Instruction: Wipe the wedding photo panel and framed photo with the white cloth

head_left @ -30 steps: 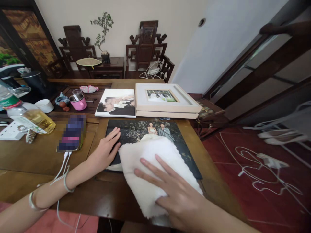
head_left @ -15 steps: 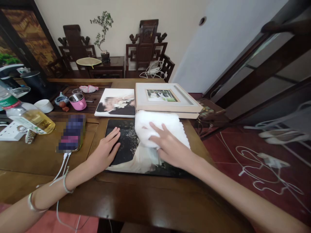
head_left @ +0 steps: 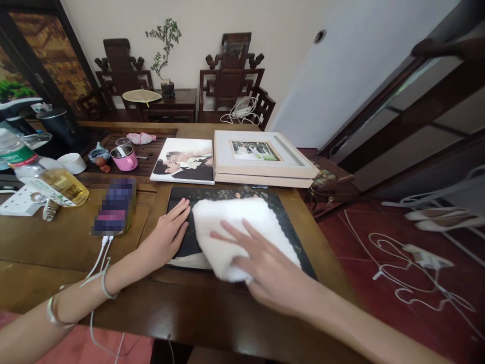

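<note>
Right hand (head_left: 265, 268) flat on white cloth (head_left: 235, 227) over photo print (head_left: 223, 194).
Fingers spread, pressing, not gripping. Left hand (head_left: 166, 237) open-fingered on print's left edge; print lies near tabletop (head_left: 68, 242) front edge.

A thin silvery bangle (head_left: 103, 284) circles the left wrist, and a broader bangle (head_left: 53, 316) sits farther up the forearm.
</note>
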Motion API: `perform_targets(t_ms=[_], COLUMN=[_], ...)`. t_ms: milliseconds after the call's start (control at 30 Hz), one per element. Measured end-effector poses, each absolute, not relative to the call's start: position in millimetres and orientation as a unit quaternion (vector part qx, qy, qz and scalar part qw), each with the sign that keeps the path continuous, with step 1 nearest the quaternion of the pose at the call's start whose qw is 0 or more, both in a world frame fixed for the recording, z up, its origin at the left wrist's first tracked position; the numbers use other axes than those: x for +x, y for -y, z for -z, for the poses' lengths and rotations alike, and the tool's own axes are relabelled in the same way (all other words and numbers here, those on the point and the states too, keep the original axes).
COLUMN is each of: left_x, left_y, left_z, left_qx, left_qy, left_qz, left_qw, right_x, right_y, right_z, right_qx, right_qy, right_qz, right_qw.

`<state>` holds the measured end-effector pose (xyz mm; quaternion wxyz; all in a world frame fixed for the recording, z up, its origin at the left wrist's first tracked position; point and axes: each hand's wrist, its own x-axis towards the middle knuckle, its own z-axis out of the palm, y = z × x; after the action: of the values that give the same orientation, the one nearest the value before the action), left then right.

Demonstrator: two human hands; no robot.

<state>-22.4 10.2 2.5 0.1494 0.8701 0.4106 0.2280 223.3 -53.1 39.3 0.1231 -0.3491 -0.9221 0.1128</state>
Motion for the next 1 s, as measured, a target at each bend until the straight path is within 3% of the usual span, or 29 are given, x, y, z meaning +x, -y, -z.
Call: perform_targets(t_ms=[300, 500, 700, 867, 1000], left_x=[-22.1, -22.3, -20.9, -22.3, -22.6], left_y=[-9.6, -9.5, -10.3, -9.8, -9.0], left_z=[-0.7, -1.7, -3.6, 0.2, 1.3], left_qx=[0.867, 0.87, 0.87, 0.867, 0.866], left_qy=[-0.409, -0.41, -0.413, -0.413, -0.415], left_qz=[-0.243, -0.228, -0.225, -0.233, -0.233], left_qw=[0.151, 0.149, 0.148, 0.153, 0.157], right_x=[216.8, 204.4, 211.1, 217.7, 217.4], right_y=[-22.7, 45.0, 102.1, 64.8, 12.8], right_z=[-35.8, -42.1, -63.9, -72.3, -55.9], right_qx=[-0.413, -0.374, -0.298, -0.352, -0.42], right_qy=[0.899, 0.915, 0.935, 0.913, 0.897], right_qz=[-0.086, -0.132, -0.173, -0.202, -0.131], right_qw=[0.12, 0.072, 0.08, 0.048, 0.054])
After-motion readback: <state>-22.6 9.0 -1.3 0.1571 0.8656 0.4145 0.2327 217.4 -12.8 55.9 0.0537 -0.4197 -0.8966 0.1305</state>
